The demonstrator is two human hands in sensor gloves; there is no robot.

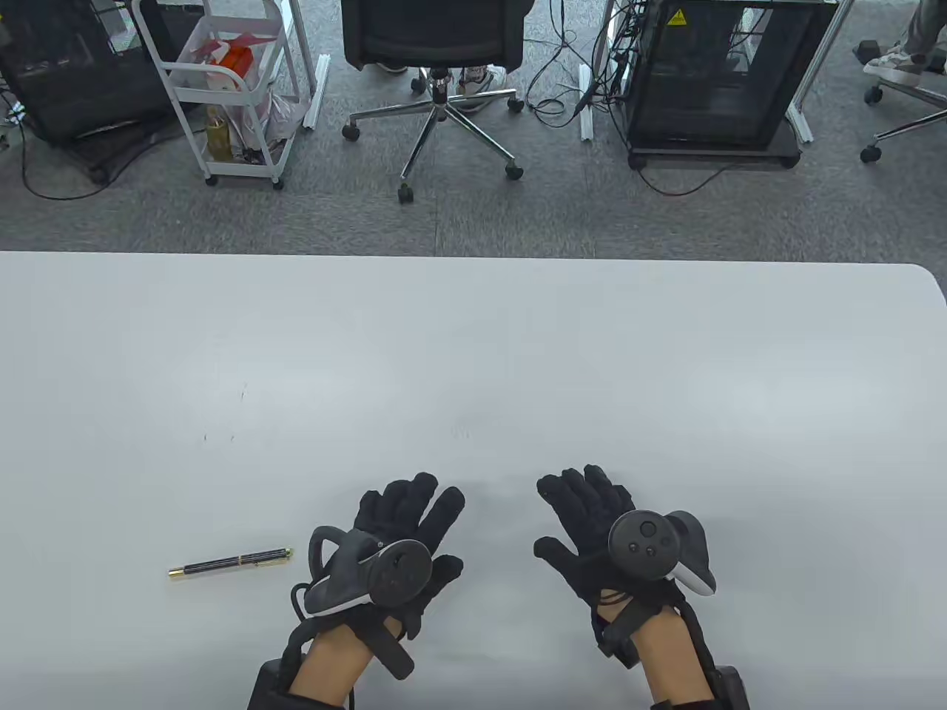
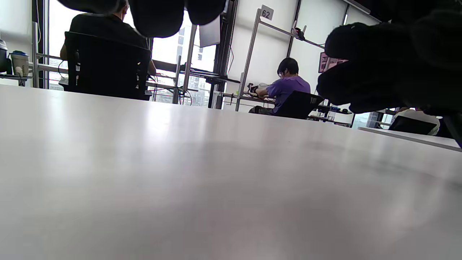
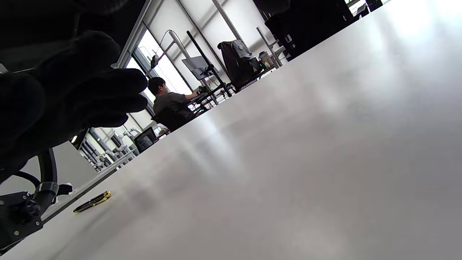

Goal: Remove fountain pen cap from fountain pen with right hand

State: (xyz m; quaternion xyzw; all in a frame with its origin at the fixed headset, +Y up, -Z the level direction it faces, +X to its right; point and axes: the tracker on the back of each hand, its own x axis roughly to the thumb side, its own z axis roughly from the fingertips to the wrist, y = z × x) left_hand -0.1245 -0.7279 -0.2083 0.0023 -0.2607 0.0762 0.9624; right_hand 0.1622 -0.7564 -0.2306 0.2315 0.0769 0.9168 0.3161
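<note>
From the left wrist view the fountain pen is out of frame. Where its cap joins the barrel is too small to make out. Both forearms are cut off at six o'clock, and trackers hide the backs of the hands.

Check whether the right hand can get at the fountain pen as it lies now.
Probably yes, but not directly. The fountain pen lies capped on the table, left of the left hand, which sits between it and the right hand. Both hands are empty.

A white table fronts an office chair and cart.
</note>
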